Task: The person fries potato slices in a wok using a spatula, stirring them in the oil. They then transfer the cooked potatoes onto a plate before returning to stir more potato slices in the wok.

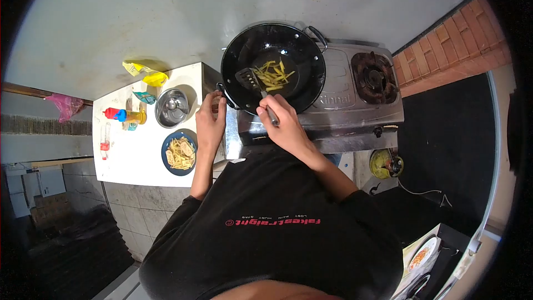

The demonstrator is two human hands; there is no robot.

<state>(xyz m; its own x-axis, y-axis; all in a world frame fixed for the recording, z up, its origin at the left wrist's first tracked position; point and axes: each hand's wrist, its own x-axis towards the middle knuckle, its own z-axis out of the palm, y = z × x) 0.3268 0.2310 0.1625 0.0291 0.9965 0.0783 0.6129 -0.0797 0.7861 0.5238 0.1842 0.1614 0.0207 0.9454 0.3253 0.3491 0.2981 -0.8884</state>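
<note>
A black wok [308, 80] sits on the stove's left side, with yellow strips that look like cut potato [273, 75] lying in shiny liquid at its bottom. My right hand [286, 125] is closed around the handle of a slotted spatula [247, 79], whose dark blade is inside the wok beside the strips. At the wok's near-left side, my left hand [211, 125] has its fingers curled at the black loop handle [226, 95], thumb and fingertips on either side of it. The wok's other handle [317, 38] points to the far right.
The steel stove [355, 114] has a bare second burner [375, 78] at right. On the white table [125, 161] stand a steel bowl [165, 115], a plate of fried strips and pieces [180, 154], sauce bottles [130, 116] and a yellow packet [155, 79]. A gas cylinder [383, 164] stands below.
</note>
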